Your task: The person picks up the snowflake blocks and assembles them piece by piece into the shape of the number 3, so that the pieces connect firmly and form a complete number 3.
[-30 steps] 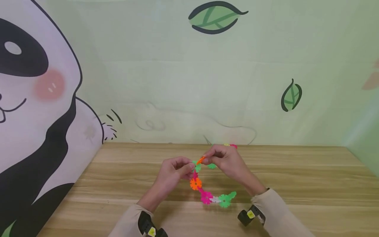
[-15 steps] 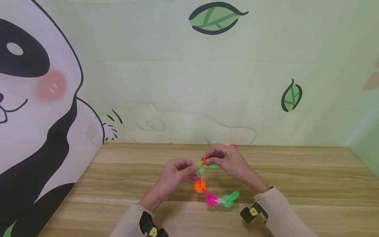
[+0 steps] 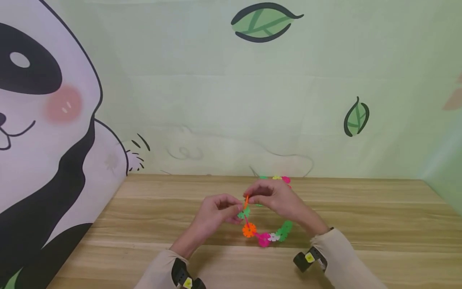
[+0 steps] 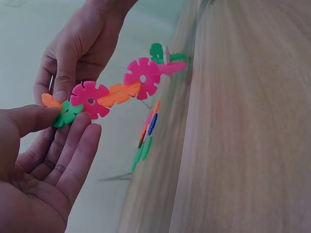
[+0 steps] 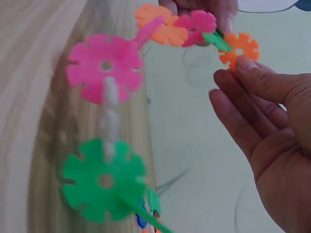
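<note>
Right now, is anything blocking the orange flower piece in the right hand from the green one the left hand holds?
Nothing visible stands between them: the right hand pinches the orange flower piece, and its edge meets the green flower piece in the left hand. Whether they're slotted, I can't tell.

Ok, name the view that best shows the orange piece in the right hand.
The right wrist view: the orange piece shows most of its notched face and centre hole, pinched by the right hand. The head view has it nearly edge-on; the left wrist view, only part beside a green piece.
</note>
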Tool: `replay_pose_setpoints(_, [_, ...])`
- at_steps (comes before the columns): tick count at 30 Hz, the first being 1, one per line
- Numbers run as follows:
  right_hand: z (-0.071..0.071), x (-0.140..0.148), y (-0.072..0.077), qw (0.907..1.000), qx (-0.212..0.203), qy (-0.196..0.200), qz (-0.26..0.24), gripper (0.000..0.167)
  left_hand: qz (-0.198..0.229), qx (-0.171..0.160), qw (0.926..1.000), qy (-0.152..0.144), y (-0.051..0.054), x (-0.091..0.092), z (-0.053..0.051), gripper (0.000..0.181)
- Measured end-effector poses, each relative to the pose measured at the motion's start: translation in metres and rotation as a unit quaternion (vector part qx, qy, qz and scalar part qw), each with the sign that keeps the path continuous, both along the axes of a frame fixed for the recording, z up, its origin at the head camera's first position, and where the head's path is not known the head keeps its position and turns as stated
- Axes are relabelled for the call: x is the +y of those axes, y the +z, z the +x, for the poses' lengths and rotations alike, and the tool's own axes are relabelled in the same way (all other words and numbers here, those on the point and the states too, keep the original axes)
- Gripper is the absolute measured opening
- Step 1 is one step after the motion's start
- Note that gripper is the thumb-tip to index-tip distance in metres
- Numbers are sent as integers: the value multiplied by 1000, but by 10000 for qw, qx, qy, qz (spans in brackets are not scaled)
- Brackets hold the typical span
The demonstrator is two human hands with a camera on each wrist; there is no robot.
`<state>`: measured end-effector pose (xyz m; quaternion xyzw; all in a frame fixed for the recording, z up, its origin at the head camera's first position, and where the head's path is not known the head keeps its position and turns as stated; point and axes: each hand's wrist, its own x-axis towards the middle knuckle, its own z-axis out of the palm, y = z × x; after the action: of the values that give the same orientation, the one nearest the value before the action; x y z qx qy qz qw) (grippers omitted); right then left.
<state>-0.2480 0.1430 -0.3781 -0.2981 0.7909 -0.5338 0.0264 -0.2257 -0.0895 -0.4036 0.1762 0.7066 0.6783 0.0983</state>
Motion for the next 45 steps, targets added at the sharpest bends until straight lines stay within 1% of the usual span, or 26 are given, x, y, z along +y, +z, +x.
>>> replay_pose_setpoints(3, [-4, 7, 0, 9994, 96, -274, 184, 17, -95, 56, 9999, 14, -1, 0, 0, 17])
replay_pose_setpoints(5, [-8, 14, -1, 9975, 236, -567, 348, 17, -139, 72, 9999, 14, -1, 1, 0, 17])
replay_pose_setpoints(10, [-19, 30, -7, 9883, 438, -1170, 878, 15, -190, 70, 9998, 49, -2, 1, 1, 17])
replay_pose_setpoints(14, [-26, 42, -15, 9813, 280, -1475, 1203, 17, -215, 34, 9997, 71, -2, 1, 2, 16])
replay_pose_setpoints(18, [-32, 53, -24, 9721, 50, -1745, 1565, 17, -243, 34, 9997, 69, -2, 0, 3, 16])
replay_pose_setpoints(21, [-35, 61, -29, 9660, -27, -1800, 1853, 19, -245, 53, 9997, 75, -3, 0, 2, 16])
replay_pose_setpoints(26, [-37, 69, -33, 9604, -84, -1789, 2132, 21, -224, 51, 9997, 93, -3, 0, 2, 15])
replay_pose_setpoints(32, [-37, 69, -32, 9551, -234, -1718, 2404, 26, -154, 89, 9998, 66, -3, 0, 1, 16])
replay_pose_setpoints(37, [-36, 68, -31, 9510, -268, -1717, 2557, 25, -133, 81, 9999, 35, -3, 0, 1, 16])
replay_pose_setpoints(41, [-35, 69, -30, 9518, -319, -1736, 2509, 27, -144, 84, 9999, 30, -3, 1, 1, 14])
replay_pose_setpoints(43, [-35, 68, -29, 9528, -375, -1783, 2429, 24, -143, 87, 9999, 34, -2, 1, 1, 13])
replay_pose_setpoints(45, [-35, 65, -26, 9566, -378, -1809, 2251, 21, -151, 101, 9998, 37, -2, 0, 1, 13])
